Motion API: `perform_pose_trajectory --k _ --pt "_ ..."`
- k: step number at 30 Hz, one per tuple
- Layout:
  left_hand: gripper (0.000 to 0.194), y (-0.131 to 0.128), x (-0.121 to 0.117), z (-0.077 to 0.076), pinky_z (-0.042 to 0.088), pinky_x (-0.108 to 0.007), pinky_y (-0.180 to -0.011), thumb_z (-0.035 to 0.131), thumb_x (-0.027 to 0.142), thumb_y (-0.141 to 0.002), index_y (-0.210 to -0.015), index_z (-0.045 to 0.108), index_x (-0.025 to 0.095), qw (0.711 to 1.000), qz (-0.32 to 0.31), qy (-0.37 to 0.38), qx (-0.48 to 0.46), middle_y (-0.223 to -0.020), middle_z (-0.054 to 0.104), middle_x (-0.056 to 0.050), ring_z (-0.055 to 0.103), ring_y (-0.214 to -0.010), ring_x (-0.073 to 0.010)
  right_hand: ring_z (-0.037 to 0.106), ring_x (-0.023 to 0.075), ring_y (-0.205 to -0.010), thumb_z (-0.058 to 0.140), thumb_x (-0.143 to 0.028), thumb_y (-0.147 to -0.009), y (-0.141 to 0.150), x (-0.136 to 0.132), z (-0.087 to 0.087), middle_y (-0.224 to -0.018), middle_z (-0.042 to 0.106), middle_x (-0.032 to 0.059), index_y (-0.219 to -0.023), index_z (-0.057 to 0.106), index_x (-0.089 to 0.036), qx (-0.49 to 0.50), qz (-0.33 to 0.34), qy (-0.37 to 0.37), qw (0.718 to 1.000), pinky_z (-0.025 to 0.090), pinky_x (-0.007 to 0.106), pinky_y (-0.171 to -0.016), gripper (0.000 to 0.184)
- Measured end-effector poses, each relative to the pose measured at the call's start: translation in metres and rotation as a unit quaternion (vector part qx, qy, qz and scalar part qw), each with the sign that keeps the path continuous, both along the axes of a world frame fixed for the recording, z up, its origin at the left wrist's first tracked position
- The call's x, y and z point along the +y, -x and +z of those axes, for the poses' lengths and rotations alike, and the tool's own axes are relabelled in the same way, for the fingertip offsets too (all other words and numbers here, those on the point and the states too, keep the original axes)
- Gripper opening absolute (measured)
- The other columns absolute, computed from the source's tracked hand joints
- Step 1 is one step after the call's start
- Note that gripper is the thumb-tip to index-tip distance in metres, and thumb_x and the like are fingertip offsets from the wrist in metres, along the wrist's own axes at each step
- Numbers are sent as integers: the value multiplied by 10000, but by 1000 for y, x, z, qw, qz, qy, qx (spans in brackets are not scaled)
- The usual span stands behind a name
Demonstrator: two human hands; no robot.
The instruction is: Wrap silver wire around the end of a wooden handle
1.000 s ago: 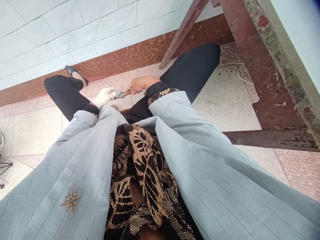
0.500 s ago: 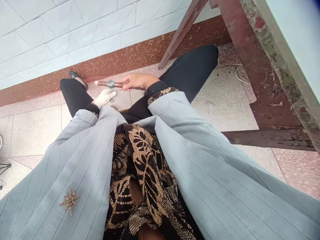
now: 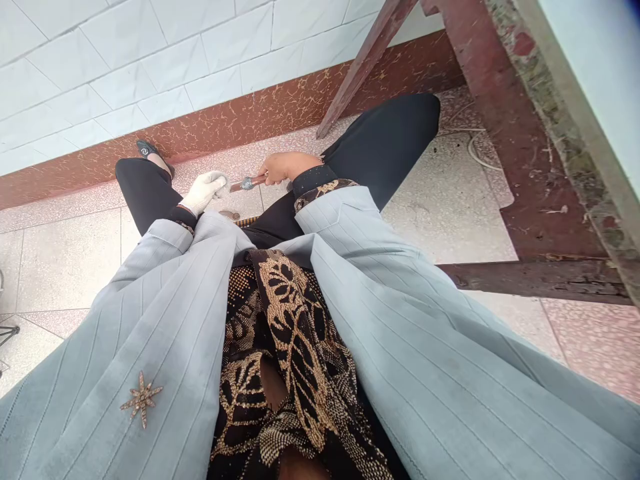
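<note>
I am seated, looking down over grey striped sleeves and black trousers. My right hand (image 3: 283, 167), bare, is closed round the brown handle of a stick-like tool (image 3: 249, 181) that has a silver metal band. My left hand (image 3: 204, 191) wears a white glove and is closed over the tool's far end, hiding its tip. Both hands meet between my knees, above the pale floor tiles. Something small and brown (image 3: 231, 215) lies on the floor just below the hands.
A dark red wooden table frame (image 3: 530, 273) runs along the right, with a slanted leg (image 3: 367, 63) at the back. A white tiled wall (image 3: 125, 73) with a red-brown skirting lies ahead. A white cable (image 3: 475, 150) curls on the floor at the right.
Half a second ago my right hand held the tool raised alone, with the gloved hand open below it. Now the tool is lowered and the gloved hand is closed over its end again.
</note>
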State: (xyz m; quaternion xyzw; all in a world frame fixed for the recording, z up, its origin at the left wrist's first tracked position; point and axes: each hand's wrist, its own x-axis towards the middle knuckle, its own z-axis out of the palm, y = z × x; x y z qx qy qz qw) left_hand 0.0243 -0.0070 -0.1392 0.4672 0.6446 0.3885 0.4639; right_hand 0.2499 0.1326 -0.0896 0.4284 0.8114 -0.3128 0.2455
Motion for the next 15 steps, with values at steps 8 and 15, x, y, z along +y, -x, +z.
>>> perform_pose_trajectory --k 8,15 --pt "355 8 3 -1 517 -275 -709 905 333 -1099 -884 635 250 999 38 -25 -26 -669 492 76 493 -591 -114 631 118 -797 936 -136 -1133 -10 -5 11 -898 744 6 -1564 892 -72 172 11 231 958 525 223 -848 438" --pt "251 -2 -1 5 518 -257 -681 895 274 -1102 -929 732 194 996 -75 43 -39 -701 623 44 560 -597 -112 593 144 -889 586 -117 -1305 -1 -8 8 -972 723 28 -1793 715 -138 329 -130 37 934 523 224 -903 504"
